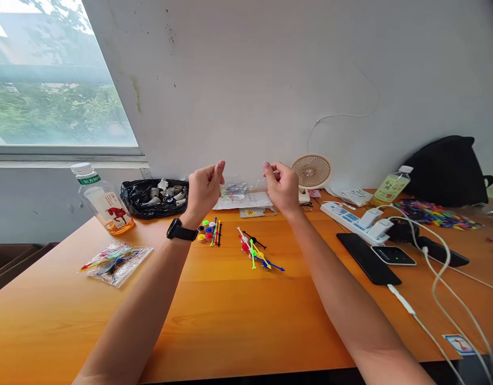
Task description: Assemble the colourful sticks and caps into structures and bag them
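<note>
My left hand [205, 188], with a black watch [181, 230] on its wrist, is raised above the far part of the table and curled into a fist, thumb up. Level with it, my right hand [282, 184] makes a similar fist; neither shows anything held. Below and between them lies a loose pile of coloured plastic arrows [254, 252] with small round pieces. Left of that pile, several coloured round pieces [206, 231] sit beside a row of thin arrow sticks [216, 233]. A clear bag of coloured plastic parts [116, 262] rests near my left forearm.
On the left stand a drink bottle [106, 203] and a black bag of grey pieces [150, 206]. A fan [312, 172] is behind my right hand. To the right are a power strip [353, 222], a black phone [367, 258], white cables [441, 267] and another bottle [392, 186].
</note>
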### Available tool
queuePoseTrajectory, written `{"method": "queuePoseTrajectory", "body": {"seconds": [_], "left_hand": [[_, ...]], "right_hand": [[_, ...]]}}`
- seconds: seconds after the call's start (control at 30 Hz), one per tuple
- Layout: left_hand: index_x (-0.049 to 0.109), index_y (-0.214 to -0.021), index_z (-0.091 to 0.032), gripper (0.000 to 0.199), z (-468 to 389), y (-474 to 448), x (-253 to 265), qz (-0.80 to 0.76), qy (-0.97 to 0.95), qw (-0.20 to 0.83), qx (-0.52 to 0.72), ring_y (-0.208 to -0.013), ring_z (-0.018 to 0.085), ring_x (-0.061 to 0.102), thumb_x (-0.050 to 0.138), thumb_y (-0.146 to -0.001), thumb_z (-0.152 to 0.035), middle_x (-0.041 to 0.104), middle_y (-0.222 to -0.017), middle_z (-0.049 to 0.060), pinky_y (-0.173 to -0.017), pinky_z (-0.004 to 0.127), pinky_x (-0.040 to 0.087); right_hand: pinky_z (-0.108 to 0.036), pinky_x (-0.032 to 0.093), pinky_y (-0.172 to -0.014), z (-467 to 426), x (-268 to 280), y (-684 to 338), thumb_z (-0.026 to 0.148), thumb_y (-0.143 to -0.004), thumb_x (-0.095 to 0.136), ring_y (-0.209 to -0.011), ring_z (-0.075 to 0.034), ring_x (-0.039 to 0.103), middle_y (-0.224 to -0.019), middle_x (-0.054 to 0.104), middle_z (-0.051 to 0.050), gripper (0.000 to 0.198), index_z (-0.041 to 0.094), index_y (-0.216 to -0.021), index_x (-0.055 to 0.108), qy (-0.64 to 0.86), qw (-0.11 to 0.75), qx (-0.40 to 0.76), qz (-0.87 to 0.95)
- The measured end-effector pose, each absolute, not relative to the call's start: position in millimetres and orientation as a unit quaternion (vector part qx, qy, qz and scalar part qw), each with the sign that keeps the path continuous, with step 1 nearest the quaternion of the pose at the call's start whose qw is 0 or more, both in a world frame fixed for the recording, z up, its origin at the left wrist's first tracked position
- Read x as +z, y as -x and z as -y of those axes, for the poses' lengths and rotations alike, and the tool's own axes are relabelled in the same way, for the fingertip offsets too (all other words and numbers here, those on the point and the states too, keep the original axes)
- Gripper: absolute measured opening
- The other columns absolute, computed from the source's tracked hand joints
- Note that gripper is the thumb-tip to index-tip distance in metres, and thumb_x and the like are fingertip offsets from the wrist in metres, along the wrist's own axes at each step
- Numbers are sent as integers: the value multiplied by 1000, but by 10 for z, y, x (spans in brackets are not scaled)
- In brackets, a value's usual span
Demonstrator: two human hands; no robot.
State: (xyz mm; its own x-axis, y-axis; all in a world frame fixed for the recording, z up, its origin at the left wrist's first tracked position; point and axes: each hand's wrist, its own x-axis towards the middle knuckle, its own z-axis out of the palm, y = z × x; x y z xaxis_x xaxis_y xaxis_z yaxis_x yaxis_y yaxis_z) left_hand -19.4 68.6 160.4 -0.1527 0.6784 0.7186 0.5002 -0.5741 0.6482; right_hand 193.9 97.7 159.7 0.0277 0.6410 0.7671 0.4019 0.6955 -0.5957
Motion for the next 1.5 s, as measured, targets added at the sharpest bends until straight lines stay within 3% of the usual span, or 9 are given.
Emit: {"method": "queuePoseTrajectory", "body": {"seconds": [0.3,0.53,0.6,0.7,0.8,0.9,1.27,1.4,1.5], "left_hand": [[51,-55,-21,66,-754,243,1560,-479,-613,111,619,-34,12,51,46,-102,-67,47,-36,-3,-40,23,35],[56,-63,-22,63,-884,376,1499,-483,-597,185,613,-36,12,46,41,-102,-69,53,-43,-1,-41,25,35],[63,-79,-21,51,-875,384,1491,-492,-603,132,614,-49,14,56,48,-101,-64,64,-59,2,-48,26,43],[65,-108,-24,32,-772,311,1515,-485,-612,-20,624,-90,23,67,64,-96,-53,72,-98,8,-80,36,55],[62,-122,-27,40,-637,179,1558,-460,-654,-98,593,-134,36,49,70,-92,-51,61,-135,13,-109,52,45],[60,-129,-27,50,-556,85,1583,-462,-678,-138,555,-151,44,25,73,-89,-54,41,-161,12,-115,63,35],[26,-163,-29,114,-577,16,1461,-369,-825,-105,414,-138,40,43,83,-72,-69,46,-155,17,-112,55,37],[25,-164,-29,113,-597,-29,1407,-371,-816,-110,430,-132,39,46,83,-74,-66,47,-150,17,-111,54,37],[41,-155,-32,93,-588,-45,1403,-372,-814,-121,430,-134,38,43,82,-78,-62,44,-150,15,-111,55,38]], "right_hand": [[-26,35,-42,-911,1728,-2008,77,-92,57,-39,-12,44,-45,45,5,57,23,-73,56,358,613,220,669],[-25,47,-46,-905,1801,-2182,65,-88,72,-48,-12,55,-67,68,-2,45,20,-89,70,287,505,383,718],[-26,50,-49,-894,1829,-2221,60,-92,69,-52,-14,59,-70,70,-4,41,19,-94,72,299,494,401,711],[-27,53,-52,-895,1840,-2246,47,-94,68,-55,-15,62,-73,73,-5,29,19,-97,73,319,466,415,713],[-25,53,-52,-922,1808,-2239,36,-94,68,-53,-13,59,-70,72,-3,19,19,-100,72,329,467,384,726],[-25,53,-53,-931,1777,-2212,34,-94,67,-54,-12,59,-70,70,-1,18,20,-103,72,330,466,362,737],[-25,44,-52,-775,1826,-2098,37,-94,68,-61,-14,60,-69,67,-2,19,19,-93,73,336,434,255,796],[-27,41,-53,-729,1849,-2076,37,-93,67,-61,-15,58,-69,67,-2,19,20,-90,73,348,432,194,809],[-27,39,-54,-703,1871,-2072,37,-92,68,-61,-16,56,-67,66,-2,20,20,-82,71,365,435,131,813]]}}
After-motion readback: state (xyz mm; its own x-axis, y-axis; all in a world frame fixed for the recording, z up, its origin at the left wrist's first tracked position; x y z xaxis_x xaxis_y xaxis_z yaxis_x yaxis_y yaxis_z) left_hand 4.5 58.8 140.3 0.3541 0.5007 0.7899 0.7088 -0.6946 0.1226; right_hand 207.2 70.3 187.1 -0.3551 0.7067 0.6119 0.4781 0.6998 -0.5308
